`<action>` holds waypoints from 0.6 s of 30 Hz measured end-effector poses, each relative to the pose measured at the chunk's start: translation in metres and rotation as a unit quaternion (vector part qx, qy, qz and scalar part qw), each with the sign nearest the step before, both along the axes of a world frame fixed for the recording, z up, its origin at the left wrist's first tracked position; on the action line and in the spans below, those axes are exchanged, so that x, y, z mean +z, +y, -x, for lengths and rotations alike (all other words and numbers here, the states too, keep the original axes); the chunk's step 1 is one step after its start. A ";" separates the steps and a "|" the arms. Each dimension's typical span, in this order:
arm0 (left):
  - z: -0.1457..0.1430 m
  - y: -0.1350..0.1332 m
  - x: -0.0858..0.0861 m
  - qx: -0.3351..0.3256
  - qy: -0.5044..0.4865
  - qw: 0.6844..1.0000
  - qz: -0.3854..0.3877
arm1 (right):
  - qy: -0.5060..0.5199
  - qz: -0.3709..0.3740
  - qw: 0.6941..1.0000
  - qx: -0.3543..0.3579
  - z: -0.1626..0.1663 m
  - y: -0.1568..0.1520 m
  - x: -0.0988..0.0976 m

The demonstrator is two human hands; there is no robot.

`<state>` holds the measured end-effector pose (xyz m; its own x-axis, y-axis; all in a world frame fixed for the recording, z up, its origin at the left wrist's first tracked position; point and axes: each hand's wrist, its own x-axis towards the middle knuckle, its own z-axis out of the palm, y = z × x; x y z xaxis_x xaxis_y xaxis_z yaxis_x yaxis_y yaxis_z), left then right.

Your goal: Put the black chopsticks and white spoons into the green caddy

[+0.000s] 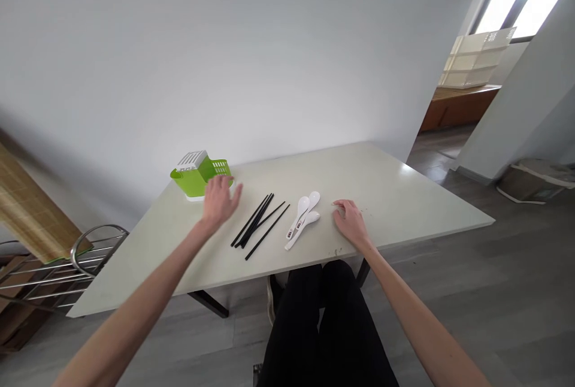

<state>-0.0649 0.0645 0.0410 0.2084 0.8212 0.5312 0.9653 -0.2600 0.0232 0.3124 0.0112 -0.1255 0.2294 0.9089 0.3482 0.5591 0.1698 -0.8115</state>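
Note:
My left hand [219, 200] is stretched over the table in front of a green and white utensil holder [191, 182], its fingers apart and overlapping the holder's lower right part. Whether the fingertips touch it I cannot tell. Several black chopsticks [258, 220] lie loosely side by side right of that hand, some crossing. Three white spoons [298, 215] with small printed marks on their handles lie in a cluster beside them. Just right of the spoons, my right hand [351, 223] rests on the tabletop, fingers loosely curved and holding nothing.
The pale table [395, 195] stands against a grey wall. A metal rack [85, 255] and a rolled bamboo mat [36, 201] are at the left. Stacked clear drawers [474, 60] sit on a wooden cabinet at the far right, with a dark bin [534, 180] on the floor.

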 end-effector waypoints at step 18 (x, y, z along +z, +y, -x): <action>0.128 0.091 0.043 0.126 -0.064 0.985 0.097 | -0.262 -0.119 0.938 0.195 0.021 -0.019 0.027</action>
